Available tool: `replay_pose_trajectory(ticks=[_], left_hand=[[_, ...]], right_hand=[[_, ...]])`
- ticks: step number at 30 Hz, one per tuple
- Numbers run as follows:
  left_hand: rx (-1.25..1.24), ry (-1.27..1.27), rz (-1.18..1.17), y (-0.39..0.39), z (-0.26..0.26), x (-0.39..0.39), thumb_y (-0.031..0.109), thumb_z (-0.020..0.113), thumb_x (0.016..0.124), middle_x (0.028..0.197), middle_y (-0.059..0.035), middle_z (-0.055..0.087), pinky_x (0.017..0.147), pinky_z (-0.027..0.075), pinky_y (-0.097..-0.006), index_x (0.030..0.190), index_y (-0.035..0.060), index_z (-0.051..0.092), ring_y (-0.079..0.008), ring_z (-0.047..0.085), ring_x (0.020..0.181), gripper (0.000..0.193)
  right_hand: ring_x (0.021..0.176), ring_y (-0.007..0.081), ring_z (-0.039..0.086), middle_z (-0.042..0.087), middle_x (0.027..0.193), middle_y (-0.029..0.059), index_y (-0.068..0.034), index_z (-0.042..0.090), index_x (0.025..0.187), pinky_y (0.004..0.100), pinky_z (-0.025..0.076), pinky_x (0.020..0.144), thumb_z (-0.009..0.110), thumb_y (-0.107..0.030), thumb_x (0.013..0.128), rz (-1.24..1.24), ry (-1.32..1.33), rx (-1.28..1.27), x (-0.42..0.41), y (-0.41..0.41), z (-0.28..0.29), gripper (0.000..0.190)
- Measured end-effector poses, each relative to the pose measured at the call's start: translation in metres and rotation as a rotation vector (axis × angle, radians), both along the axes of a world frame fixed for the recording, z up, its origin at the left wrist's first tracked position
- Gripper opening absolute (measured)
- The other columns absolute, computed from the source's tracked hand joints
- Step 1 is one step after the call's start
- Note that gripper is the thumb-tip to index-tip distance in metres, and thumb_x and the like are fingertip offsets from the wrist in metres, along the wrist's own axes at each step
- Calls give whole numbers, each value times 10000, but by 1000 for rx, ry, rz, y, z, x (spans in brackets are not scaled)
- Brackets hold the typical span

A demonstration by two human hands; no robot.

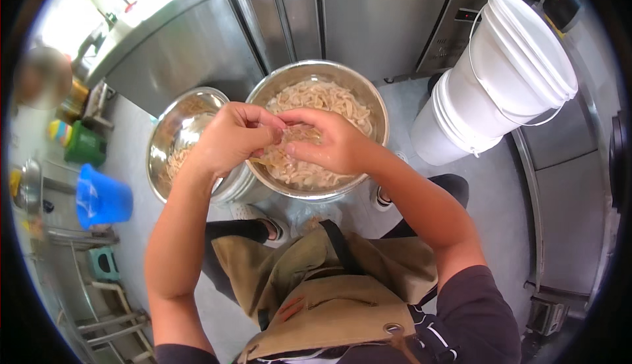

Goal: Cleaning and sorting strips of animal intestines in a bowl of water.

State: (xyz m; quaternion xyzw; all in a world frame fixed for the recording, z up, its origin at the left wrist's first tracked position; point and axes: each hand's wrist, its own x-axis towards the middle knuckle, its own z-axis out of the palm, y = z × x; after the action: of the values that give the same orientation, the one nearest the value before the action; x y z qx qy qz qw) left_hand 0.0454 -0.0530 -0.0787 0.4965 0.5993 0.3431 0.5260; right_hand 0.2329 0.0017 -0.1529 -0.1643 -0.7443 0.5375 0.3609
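Both hands meet over a large round steel bowl [382,102] filled with pale, strip-like pieces of food [316,96] that look wet. My left hand [242,139] pinches the edge of a small, yellowish, translucent piece [279,154] between thumb and fingers. The fingers of my right hand [328,142] curve round the same piece from the other side, thumb beneath it. At the left, partly behind my left wrist, a second steel bowl [163,132] holds a smaller heap of similar pale pieces [177,161]. What exactly the held piece is cannot be told.
Two stacked white plastic buckets [508,58] stand at the right. Steel cabinet doors [385,18] rise behind the bowls. A blue bin [103,198], a green container [86,144] and a green stool [103,264] are at the left. My shoes flank the large bowl's near side.
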Motion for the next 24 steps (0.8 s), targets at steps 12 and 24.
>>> replay_pose_trajectory(ticks=[12, 24], left_hand=[[54, 486, -26, 9, 23, 13, 20, 703, 765, 757, -23, 636, 559, 425, -205, 881, -30, 667, -51, 553, 649, 131], [-167, 327, -44, 25, 9, 28, 77, 685, 788, 716, -23, 641, 549, 455, -197, 843, -24, 673, -61, 574, 613, 116]], right_hand=[[739, 76, 561, 640, 813, 22, 26, 653, 959, 232, 454, 670, 614, -135, 899, 281, -153, -214, 9, 36, 11, 176], [665, 64, 509, 596, 719, 10, -5, 650, 855, 247, 416, 586, 628, -142, 822, 254, -103, -88, 14, 48, -10, 143]])
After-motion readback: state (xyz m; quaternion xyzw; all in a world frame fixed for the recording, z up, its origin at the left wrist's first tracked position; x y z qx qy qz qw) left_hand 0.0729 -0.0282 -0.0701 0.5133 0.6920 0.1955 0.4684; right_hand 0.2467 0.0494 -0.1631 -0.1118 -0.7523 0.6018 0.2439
